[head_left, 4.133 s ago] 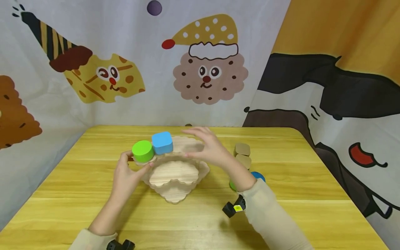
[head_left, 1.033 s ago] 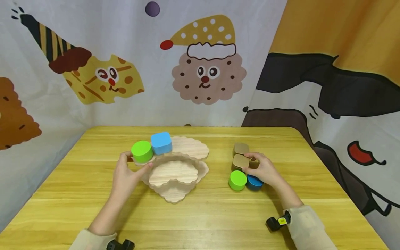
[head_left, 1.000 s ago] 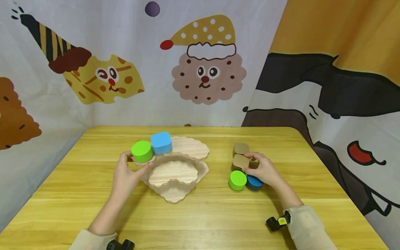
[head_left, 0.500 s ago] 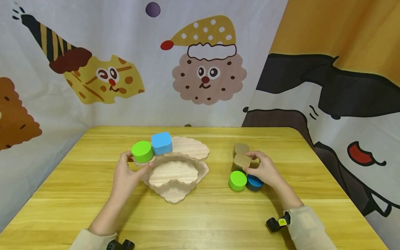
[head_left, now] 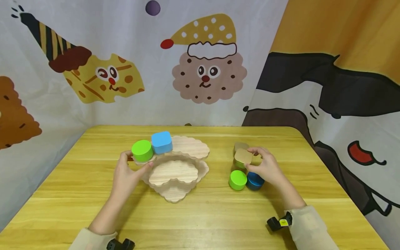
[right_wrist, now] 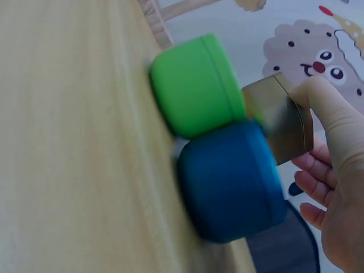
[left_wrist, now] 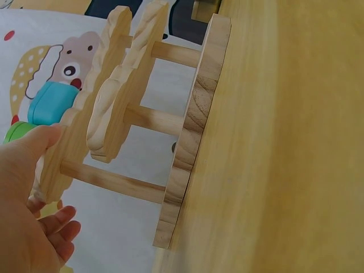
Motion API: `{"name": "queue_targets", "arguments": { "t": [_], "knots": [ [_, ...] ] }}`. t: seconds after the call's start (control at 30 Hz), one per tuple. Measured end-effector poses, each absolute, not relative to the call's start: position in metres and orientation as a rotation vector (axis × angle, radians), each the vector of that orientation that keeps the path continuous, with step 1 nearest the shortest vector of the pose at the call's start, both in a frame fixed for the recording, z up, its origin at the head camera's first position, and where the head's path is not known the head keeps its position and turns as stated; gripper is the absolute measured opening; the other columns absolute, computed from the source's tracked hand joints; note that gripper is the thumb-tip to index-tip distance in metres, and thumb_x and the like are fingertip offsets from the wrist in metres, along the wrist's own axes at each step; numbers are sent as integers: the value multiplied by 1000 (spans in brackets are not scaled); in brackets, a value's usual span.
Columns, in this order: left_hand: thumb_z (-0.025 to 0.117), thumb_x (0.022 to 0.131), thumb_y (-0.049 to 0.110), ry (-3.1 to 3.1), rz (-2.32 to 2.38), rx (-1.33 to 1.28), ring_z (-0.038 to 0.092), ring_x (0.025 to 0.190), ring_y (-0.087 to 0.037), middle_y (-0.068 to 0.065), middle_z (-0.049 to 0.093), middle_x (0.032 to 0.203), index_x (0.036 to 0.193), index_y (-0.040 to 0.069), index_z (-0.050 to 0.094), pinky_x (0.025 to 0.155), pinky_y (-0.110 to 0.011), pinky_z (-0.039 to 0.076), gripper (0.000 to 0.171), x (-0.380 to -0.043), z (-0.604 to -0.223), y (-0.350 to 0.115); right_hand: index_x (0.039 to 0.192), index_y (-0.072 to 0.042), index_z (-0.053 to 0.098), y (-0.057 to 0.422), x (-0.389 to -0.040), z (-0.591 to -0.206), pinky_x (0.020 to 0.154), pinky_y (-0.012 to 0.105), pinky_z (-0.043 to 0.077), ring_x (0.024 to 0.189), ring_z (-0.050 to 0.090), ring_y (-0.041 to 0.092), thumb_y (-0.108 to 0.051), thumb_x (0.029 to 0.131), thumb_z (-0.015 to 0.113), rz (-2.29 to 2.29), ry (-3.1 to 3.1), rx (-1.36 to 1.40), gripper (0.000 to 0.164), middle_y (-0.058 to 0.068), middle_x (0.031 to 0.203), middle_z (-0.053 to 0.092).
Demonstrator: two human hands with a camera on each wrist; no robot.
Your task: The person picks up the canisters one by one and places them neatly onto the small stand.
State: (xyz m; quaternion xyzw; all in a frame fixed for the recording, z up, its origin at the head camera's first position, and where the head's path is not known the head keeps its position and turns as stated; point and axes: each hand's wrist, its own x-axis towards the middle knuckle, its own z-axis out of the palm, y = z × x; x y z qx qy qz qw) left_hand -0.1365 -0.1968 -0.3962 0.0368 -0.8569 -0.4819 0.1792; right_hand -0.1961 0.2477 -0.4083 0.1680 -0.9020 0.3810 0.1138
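Observation:
My left hand (head_left: 125, 175) grips the left end of the upper tier of a wooden cloud-shaped tiered stand (head_left: 175, 172), thumb in front, fingers behind. On that tier, beside the thumb, sit a green round tin (head_left: 142, 151) and a light blue rounded-square tin (head_left: 161, 142). My right hand (head_left: 267, 167) pinches a gold rounded-square tin (head_left: 243, 157) between thumb and fingers, raised off the table. In the right wrist view the gold tin (right_wrist: 278, 116) is behind a green tin (right_wrist: 193, 85) and a dark blue tin (right_wrist: 230, 185).
A second gold tin (head_left: 241, 145) stands behind the held one, partly hidden. A green round tin (head_left: 238, 180) and a dark blue tin (head_left: 255, 181) stand side by side near my right hand. A printed curtain (head_left: 125, 114) hangs beyond the table's (head_left: 200, 222) far edge.
My right hand moved from above the stand to the tins on the right, took hold of the nearer gold tin and lifted it slightly. My left hand stayed on the stand.

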Motion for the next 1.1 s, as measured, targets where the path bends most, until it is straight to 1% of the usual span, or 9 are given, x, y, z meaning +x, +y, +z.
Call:
{"name": "queue_targets", "arguments": {
  "t": [0.1, 0.37, 0.57, 0.7, 0.83, 1.1],
  "knots": [
    [82, 77, 36, -2419, -1362, 104, 45, 105, -32, -18, 50, 116, 128, -5, 43, 86, -45, 34, 76, -137, -397, -197, 118, -4, 60, 245, -193, -402, 85, 48, 35, 97, 46, 24, -15, 73, 81, 1100, -2643, 497, 51, 10, 108, 56],
    [82, 77, 35, -2420, -1356, 98, 46, 106, -32, -18, 50, 116, 128, -5, 43, 84, -44, 34, 76, -136, -396, -197, 118, -5, 60, 232, -183, -380, 89, 55, 35, 99, 45, 25, -15, 72, 84, 1135, -2611, 509, 53, 8, 106, 54],
    [81, 77, 36, -2419, -1363, 104, 46, 106, -34, -18, 50, 116, 126, -5, 43, 83, -42, 34, 75, -135, -395, -197, 119, -6, 60, 220, -177, -361, 87, 50, 34, 99, 44, 20, -16, 72, 84, 1159, -2568, 550, 53, 6, 107, 54],
    [81, 77, 36, -2425, -1370, 113, 45, 107, -35, -18, 49, 116, 127, -5, 43, 84, -42, 34, 75, -135, -394, -196, 120, -7, 60, 211, -177, -348, 86, 47, 34, 100, 44, 20, -17, 73, 84, 1154, -2552, 577, 54, 5, 108, 54],
    [81, 77, 37, -2430, -1371, 123, 45, 108, -35, -19, 49, 117, 128, -5, 42, 85, -43, 34, 76, -135, -393, -195, 120, -8, 60, 201, -179, -337, 87, 47, 35, 101, 46, 23, -16, 72, 84, 1154, -2544, 598, 54, 4, 107, 55],
    [81, 77, 35, -2432, -1357, 122, 45, 107, -35, -18, 50, 116, 127, -5, 43, 84, -43, 34, 75, -135, -394, -195, 118, -9, 61, 178, -188, -324, 86, 45, 36, 102, 46, 21, -16, 70, 85, 1174, -2515, 668, 54, 2, 109, 57]
  ]
}}
